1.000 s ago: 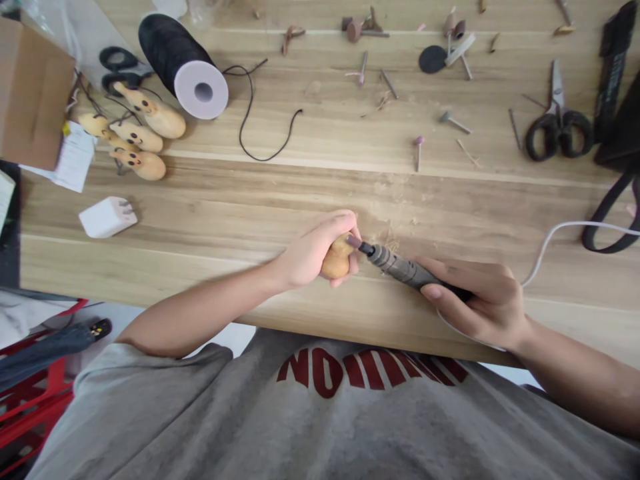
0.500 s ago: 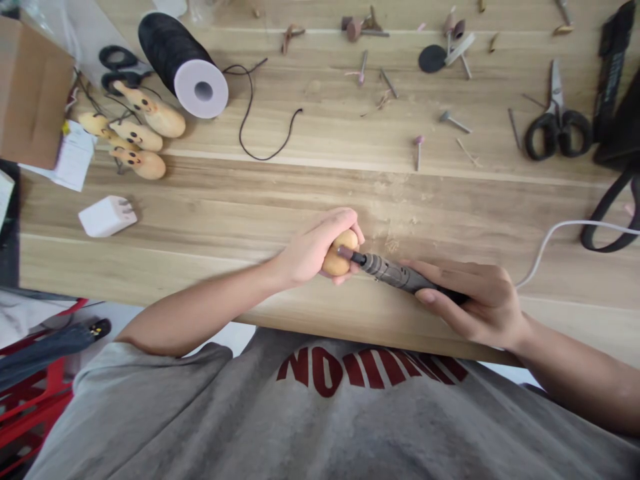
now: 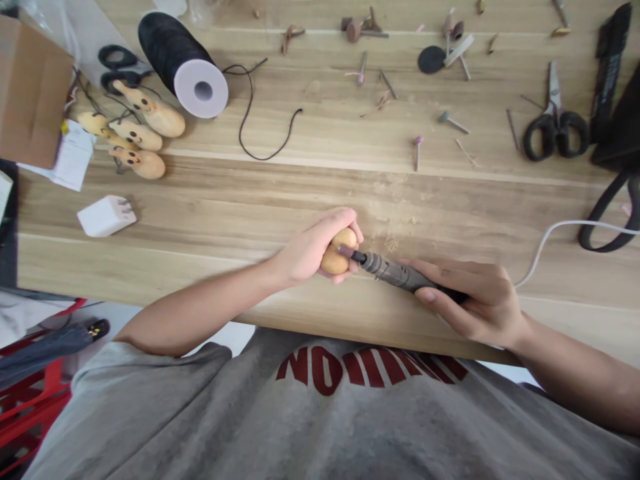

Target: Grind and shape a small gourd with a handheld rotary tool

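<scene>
My left hand (image 3: 313, 248) is wrapped around a small tan gourd (image 3: 334, 261), whose rounded side faces up between thumb and fingers. In my right hand (image 3: 477, 300) lies a dark grey rotary tool (image 3: 400, 275), gripped along its body, with a white cord leading off to the right. The tool's brownish sanding tip (image 3: 345, 251) is at the gourd's surface, over the dip between its two bulges. Pale shavings (image 3: 391, 245) lie on the wooden table (image 3: 240, 220) just beyond the tool.
Several gourds with drawn faces (image 3: 145, 163) lie at the left, near a black cord spool (image 3: 200, 83), a white plug adapter (image 3: 107, 216) and a cardboard box (image 3: 33, 93). Loose rotary bits (image 3: 455, 123) are scattered at the back. Scissors (image 3: 555, 123) rest at the right.
The gourd has shifted or turned very slightly in my left hand under the tool's tip. Both hands otherwise keep their places and grips.
</scene>
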The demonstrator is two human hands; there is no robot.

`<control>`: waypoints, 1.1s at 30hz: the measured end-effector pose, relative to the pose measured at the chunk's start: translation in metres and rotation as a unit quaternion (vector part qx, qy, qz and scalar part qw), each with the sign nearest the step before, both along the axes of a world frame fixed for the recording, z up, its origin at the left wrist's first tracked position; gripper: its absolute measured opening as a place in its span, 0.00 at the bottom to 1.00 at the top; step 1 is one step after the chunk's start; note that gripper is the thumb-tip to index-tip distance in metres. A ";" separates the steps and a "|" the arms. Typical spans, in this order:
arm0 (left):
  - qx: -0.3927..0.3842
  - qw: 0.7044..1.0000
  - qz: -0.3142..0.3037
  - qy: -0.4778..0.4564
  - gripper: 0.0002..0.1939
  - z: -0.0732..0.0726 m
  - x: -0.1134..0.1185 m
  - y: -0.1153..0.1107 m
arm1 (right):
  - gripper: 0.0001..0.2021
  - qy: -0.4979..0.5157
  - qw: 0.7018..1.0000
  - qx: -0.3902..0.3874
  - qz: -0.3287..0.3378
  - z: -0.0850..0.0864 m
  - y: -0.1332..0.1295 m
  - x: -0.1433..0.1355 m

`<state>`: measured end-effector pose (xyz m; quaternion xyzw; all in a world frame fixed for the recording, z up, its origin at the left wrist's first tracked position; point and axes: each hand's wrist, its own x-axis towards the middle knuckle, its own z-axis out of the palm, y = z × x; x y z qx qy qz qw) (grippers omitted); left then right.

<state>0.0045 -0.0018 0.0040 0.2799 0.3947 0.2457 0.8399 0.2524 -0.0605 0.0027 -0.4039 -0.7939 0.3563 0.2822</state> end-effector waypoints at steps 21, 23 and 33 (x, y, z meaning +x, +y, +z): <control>-0.005 1.000 -0.009 0.006 0.19 0.002 -0.001 0.001 | 0.16 -0.002 1.000 0.007 -0.008 0.003 0.001 -0.001; -0.006 1.000 -0.010 0.011 0.19 0.002 -0.001 0.001 | 0.17 -0.003 1.000 0.005 0.000 0.003 0.001 0.000; -0.009 1.000 -0.011 0.010 0.19 0.003 -0.001 0.002 | 0.17 0.000 1.000 0.004 0.009 0.001 0.001 0.000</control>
